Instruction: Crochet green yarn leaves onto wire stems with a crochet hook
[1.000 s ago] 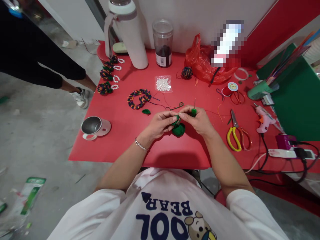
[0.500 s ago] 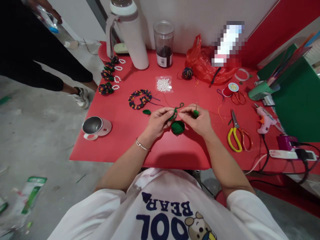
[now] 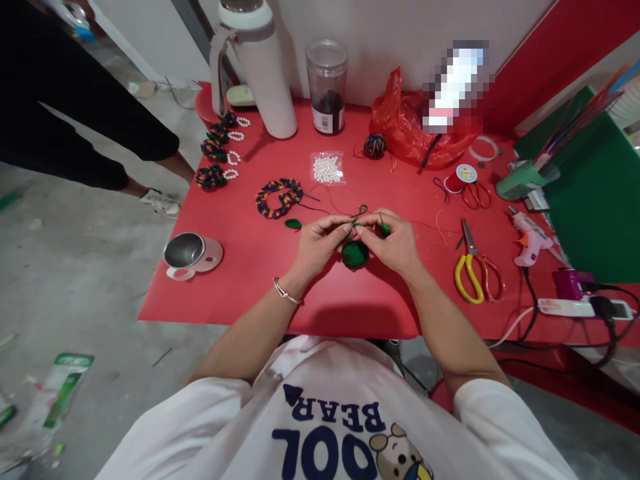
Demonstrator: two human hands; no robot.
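Observation:
My left hand [image 3: 320,245] pinches green yarn [image 3: 363,209] between thumb and fingertips above the red table. My right hand [image 3: 393,243] is closed on the same yarn, its fingertips almost touching the left ones. A small green-handled tool [image 3: 385,227], perhaps a crochet hook, shows among its fingers. Just below the fingertips lies a ball of dark green yarn [image 3: 355,255]. Left of my left hand are a small green crocheted leaf [image 3: 293,224] and a multicoloured crocheted loop [image 3: 279,199]. What the fingertips cover is hidden.
White beads in a bag [image 3: 327,168], a multicoloured yarn ball [image 3: 374,146] and a red plastic bag [image 3: 400,127] lie behind. Scissors [image 3: 471,267] and a glue gun [image 3: 531,240] are right, a metal mug [image 3: 193,255] left. A person's legs [image 3: 100,107] stand beyond the left edge.
My right hand has moved left, bringing its fingertips close to those of my left hand. The standing person's legs have shifted slightly left.

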